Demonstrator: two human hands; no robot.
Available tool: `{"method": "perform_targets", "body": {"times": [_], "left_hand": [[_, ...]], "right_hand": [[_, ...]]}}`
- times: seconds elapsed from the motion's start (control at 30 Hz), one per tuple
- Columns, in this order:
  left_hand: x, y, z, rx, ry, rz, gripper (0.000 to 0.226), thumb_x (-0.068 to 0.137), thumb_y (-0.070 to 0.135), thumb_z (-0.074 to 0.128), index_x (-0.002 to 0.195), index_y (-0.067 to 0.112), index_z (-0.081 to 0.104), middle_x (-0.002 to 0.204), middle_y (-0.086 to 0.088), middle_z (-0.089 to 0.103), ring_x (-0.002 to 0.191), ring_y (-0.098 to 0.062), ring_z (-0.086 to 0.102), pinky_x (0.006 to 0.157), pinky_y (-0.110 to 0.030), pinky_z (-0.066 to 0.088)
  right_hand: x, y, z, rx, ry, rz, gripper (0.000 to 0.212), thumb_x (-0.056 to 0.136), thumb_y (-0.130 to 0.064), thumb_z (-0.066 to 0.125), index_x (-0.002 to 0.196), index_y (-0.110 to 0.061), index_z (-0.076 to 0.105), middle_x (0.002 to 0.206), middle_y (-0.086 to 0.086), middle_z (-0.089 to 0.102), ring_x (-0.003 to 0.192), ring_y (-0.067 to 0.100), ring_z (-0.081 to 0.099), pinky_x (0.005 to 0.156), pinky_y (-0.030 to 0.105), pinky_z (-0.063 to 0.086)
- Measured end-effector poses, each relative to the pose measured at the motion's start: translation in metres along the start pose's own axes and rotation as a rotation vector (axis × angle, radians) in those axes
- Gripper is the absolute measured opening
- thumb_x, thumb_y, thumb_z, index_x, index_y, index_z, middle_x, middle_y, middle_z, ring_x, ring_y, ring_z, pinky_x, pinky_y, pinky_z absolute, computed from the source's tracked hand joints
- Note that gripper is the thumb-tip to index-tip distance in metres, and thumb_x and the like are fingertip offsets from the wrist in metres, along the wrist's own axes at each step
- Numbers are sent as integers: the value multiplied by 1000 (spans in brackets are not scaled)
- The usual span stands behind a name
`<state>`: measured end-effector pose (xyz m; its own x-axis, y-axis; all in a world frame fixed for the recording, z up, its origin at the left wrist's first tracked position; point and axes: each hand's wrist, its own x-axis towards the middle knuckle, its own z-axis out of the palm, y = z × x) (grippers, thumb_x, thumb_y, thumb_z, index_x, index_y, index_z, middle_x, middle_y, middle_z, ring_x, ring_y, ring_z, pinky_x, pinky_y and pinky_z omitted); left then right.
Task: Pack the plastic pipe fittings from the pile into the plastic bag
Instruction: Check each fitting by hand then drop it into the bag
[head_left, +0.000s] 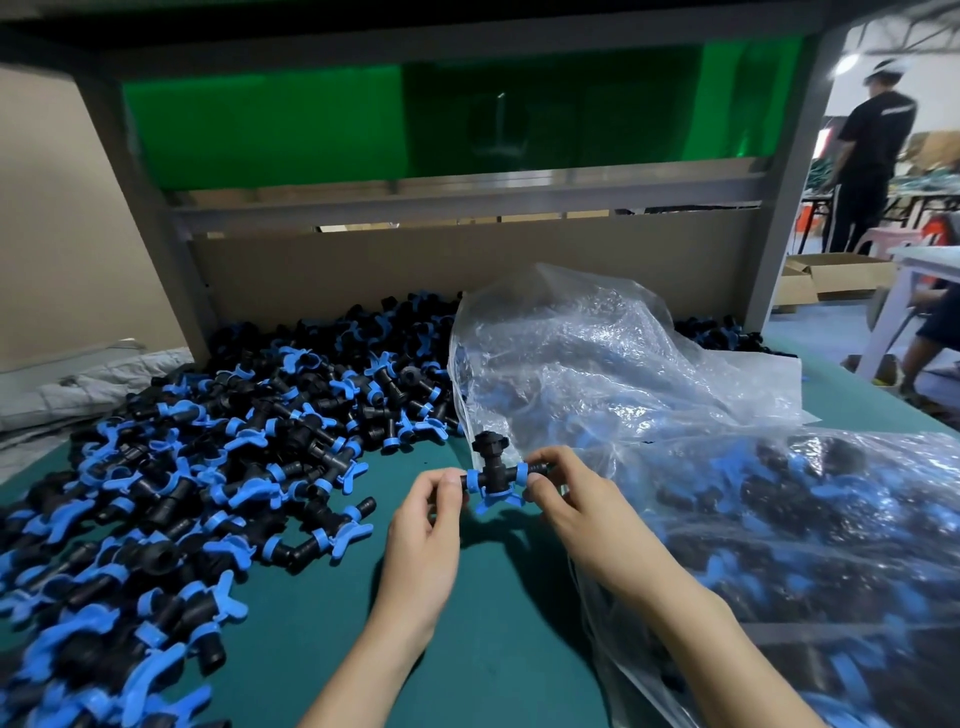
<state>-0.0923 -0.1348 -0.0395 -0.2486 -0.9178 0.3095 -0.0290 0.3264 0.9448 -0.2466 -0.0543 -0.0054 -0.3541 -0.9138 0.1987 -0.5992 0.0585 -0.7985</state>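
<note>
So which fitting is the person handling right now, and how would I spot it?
Start at the green table, between the pile on the left and the clear bag on the right. The left hand and right hand meet there, pinching a black T-shaped fitting with blue clips by its ends. Unlike its neighbours, it lies in neither pile nor bag.

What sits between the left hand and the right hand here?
A black tee fitting with blue rings, pinched at its ends by left hand and right hand; head view.

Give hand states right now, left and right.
Left hand: pinches the left end of the tee fitting.
Right hand: pinches the same fitting's right end.
</note>
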Motion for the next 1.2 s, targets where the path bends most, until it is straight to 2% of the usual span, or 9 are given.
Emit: {"method": "perform_targets", "body": {"times": [0.17, 0.33, 0.53, 0.67, 0.83, 1.07, 1.2], "left_hand": [[-1, 4, 1, -80, -51, -6, 18, 102, 25, 50, 97, 20, 66, 76, 16, 69, 71, 0, 65, 68, -11, 47], [0, 4, -1, -127, -60, -42, 16, 101, 24, 53, 96, 15, 66, 70, 10, 67, 70, -3, 62, 69, -13, 49], [1, 3, -3, -139, -74, -36, 17, 100, 25, 54, 96, 14, 66, 69, 9, 64, 68, -4, 60, 70, -16, 50], [2, 2, -3, -159, -86, -40, 19, 98, 29, 56, 96, 14, 67, 67, 9, 63, 66, -5, 59, 66, -16, 49], [3, 0, -3, -180, -89, -54, 19, 97, 30, 58, 97, 14, 68, 66, 9, 63, 66, -5, 58, 65, -15, 49], [4, -2, -3, -184, -101, -38, 15, 97, 27, 59, 96, 16, 68, 68, 10, 65, 67, -4, 59, 64, -14, 48], [6, -3, -4, -184, -108, -40, 14, 96, 27, 59, 98, 17, 69, 68, 7, 66, 66, -6, 60, 64, -16, 49]], "right_hand": [[0, -2, 0, 2, 19, -44, 14, 102, -34, 46, 112, -39, 55, 94, -15, 67, 56, 4, 46, 60, 15, 41], [-1, -4, -1, 0, 14, -71, 21, 103, -34, 45, 119, -39, 59, 96, -16, 69, 70, -6, 55, 68, 9, 42], [-2, -5, -1, -15, -15, -64, 25, 103, -36, 44, 121, -42, 60, 95, -17, 70, 81, -5, 60, 75, 8, 43], [-1, -5, 0, -22, -22, -54, 26, 104, -35, 43, 122, -42, 60, 95, -15, 70, 82, 0, 62, 80, 17, 48], [-2, -5, -2, -42, -31, -66, 29, 104, -32, 43, 125, -40, 61, 97, -17, 70, 82, -9, 60, 74, 7, 42], [-2, -5, -2, -69, -48, -58, 32, 104, -32, 42, 129, -40, 60, 98, -18, 70, 76, 1, 60, 75, 15, 46], [1, -3, -2, -64, -51, -60, 30, 104, -33, 43, 126, -42, 61, 93, -19, 70, 75, -7, 59, 71, 10, 43]]}}
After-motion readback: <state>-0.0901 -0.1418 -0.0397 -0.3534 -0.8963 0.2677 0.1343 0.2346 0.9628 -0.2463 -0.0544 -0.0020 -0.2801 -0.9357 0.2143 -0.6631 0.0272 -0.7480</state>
